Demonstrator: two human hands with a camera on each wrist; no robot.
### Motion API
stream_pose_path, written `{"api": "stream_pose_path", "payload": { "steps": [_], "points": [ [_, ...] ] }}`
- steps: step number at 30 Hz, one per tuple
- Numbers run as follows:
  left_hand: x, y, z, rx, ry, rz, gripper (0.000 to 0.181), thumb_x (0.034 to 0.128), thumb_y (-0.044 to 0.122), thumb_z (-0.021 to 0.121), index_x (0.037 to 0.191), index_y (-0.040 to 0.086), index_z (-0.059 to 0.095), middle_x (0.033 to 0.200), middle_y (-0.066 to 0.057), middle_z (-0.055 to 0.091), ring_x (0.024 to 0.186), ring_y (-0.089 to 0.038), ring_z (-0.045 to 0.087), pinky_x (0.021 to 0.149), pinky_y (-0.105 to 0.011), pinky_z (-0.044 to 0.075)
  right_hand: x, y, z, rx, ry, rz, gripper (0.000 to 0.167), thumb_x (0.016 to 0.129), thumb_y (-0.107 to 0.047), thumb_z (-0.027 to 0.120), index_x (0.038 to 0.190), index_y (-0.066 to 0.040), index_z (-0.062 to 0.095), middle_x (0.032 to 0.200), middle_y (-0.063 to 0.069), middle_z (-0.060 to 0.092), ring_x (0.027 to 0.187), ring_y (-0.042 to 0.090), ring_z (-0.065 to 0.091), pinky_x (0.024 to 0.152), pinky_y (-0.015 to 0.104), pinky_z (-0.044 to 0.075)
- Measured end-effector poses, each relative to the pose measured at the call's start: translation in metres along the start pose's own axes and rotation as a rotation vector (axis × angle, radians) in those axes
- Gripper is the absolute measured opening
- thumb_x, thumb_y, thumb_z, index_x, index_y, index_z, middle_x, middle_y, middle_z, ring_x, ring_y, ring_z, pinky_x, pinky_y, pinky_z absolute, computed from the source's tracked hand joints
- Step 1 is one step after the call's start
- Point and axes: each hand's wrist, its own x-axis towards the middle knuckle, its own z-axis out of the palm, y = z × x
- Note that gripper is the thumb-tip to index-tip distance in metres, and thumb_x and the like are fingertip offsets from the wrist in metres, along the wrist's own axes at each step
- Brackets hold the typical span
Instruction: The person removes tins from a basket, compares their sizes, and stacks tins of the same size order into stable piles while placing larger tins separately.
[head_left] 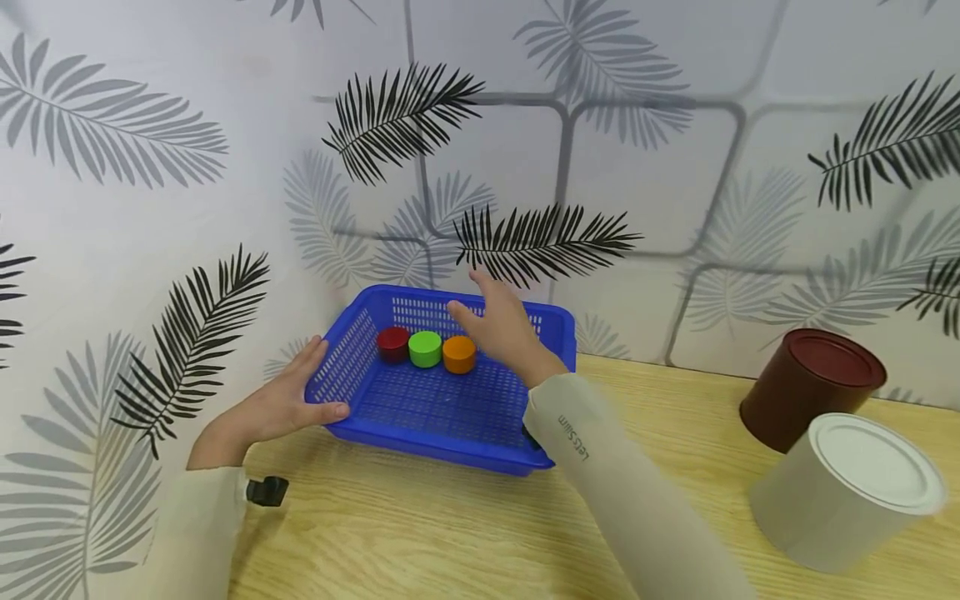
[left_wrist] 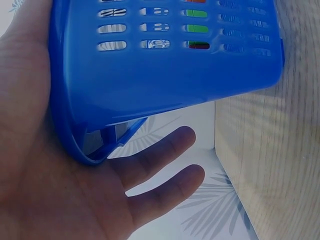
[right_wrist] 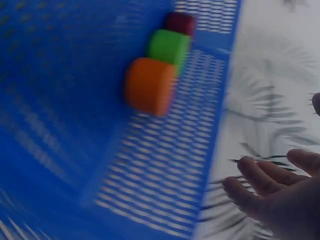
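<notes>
My left hand rests against the left end of a blue plastic basket, its fingers outstretched and the thumb by the front corner. The left wrist view shows the basket's rim lying across the palm. Over the basket's back right part hovers my right hand, fingers spread, holding nothing. Inside, along the back side, three short cylinders stand in a row: dark red, green and orange. The orange one is closest to the right hand, apart from it. In the right wrist view the orange cylinder is blurred.
The basket stands on a light wooden table. To the right are a dark brown can and, in front of it, a white can, both lidded. A leaf-patterned covering rises behind the basket and on the left.
</notes>
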Motion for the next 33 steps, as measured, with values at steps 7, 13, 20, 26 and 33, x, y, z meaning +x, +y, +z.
{"api": "stream_pose_path", "payload": {
  "steps": [7,13,20,26,33],
  "points": [
    [0.001,-0.003,-0.002,0.009,0.006,0.014,0.115,0.0865,0.049,0.075,0.16,-0.001,0.002,0.166,-0.023,-0.007,0.15,-0.046,-0.002,0.114,-0.068,0.01,0.02,0.03,0.019,-0.139,-0.085,0.142,0.037,0.102,-0.033,0.06,0.123,-0.001,0.061,0.12,0.015,0.065,0.105,0.03,0.061,0.089,0.045,0.052],
    [0.0,-0.005,-0.005,0.014,0.002,0.02,0.115,0.0869,0.05,0.075,0.16,-0.002,0.003,0.166,-0.023,-0.006,0.151,-0.045,-0.003,0.114,-0.067,0.01,0.034,0.036,0.036,-0.184,-0.25,0.117,0.053,0.099,-0.025,0.065,0.144,-0.001,0.051,0.138,0.017,0.058,0.122,0.03,0.055,0.102,0.045,0.046],
    [0.002,-0.002,-0.001,-0.007,-0.005,0.016,0.116,0.0865,0.05,0.076,0.16,-0.002,0.003,0.167,-0.022,-0.007,0.151,-0.044,-0.003,0.115,-0.066,0.009,0.038,0.039,0.045,-0.229,-0.369,0.124,0.072,0.098,-0.034,0.064,0.158,-0.007,0.034,0.145,0.016,0.051,0.126,0.03,0.05,0.108,0.047,0.039],
    [0.002,-0.001,-0.001,-0.012,-0.01,0.005,0.116,0.0866,0.05,0.076,0.161,0.0,0.002,0.167,-0.021,-0.007,0.151,-0.043,-0.004,0.115,-0.066,0.009,0.04,0.04,0.044,-0.248,-0.37,0.154,0.058,0.092,-0.028,0.075,0.139,-0.004,0.051,0.12,0.013,0.061,0.105,0.027,0.056,0.095,0.042,0.046],
    [0.0,-0.003,0.0,-0.027,-0.014,-0.005,0.117,0.0862,0.05,0.076,0.161,0.0,0.001,0.167,-0.02,-0.007,0.151,-0.042,-0.006,0.115,-0.067,0.007,0.042,0.039,0.046,-0.249,-0.39,0.184,0.055,0.086,-0.021,0.082,0.131,-0.005,0.056,0.112,0.01,0.061,0.098,0.025,0.057,0.089,0.039,0.048]
  ]
}}
